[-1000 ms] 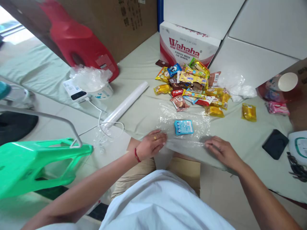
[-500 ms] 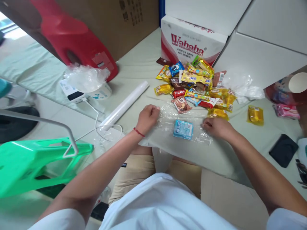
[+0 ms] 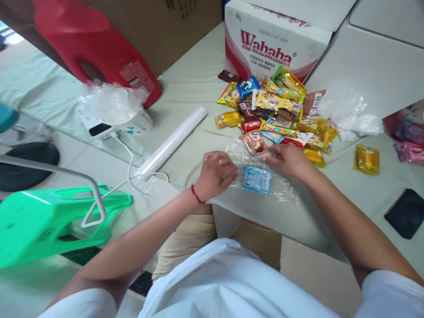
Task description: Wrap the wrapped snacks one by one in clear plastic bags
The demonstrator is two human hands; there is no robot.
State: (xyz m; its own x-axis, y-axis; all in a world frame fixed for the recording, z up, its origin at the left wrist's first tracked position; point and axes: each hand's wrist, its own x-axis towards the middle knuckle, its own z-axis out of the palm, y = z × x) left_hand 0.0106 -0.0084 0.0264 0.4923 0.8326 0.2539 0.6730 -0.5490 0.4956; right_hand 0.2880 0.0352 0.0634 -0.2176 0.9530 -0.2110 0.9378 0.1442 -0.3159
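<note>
Two bare hands rest on a sheet of clear plastic film [image 3: 281, 187] spread over the pale green cloth [image 3: 198, 79]. Curled and nearly closed, the left hand [image 3: 214, 174] has its fingertips pressing the film's left edge; whether they pinch a fold of it cannot be told. Opposite it, the right hand [image 3: 289, 160] lies palm down with fingers loosely bent, touching the film's far edge and gripping nothing that shows. Between the two hands, slightly nearer the body, a small light-blue packet [image 3: 257, 179] lies flat on the film, just beside the left fingertips and apart from the right hand. Just beyond the right hand's fingers lies a brown biscuit packet [image 3: 253, 142], at the near edge of a heap of snack packets [image 3: 281, 110] in yellow, red and blue wrappers. Behind that heap stands a white and red carton [image 3: 271, 48] printed Wahaha. Left of the left hand, a white roll [image 3: 172, 142] lies slantwise on the cloth, and farther out that way are a white cable [image 3: 132, 170] and a green plastic stool [image 3: 49, 221].
</note>
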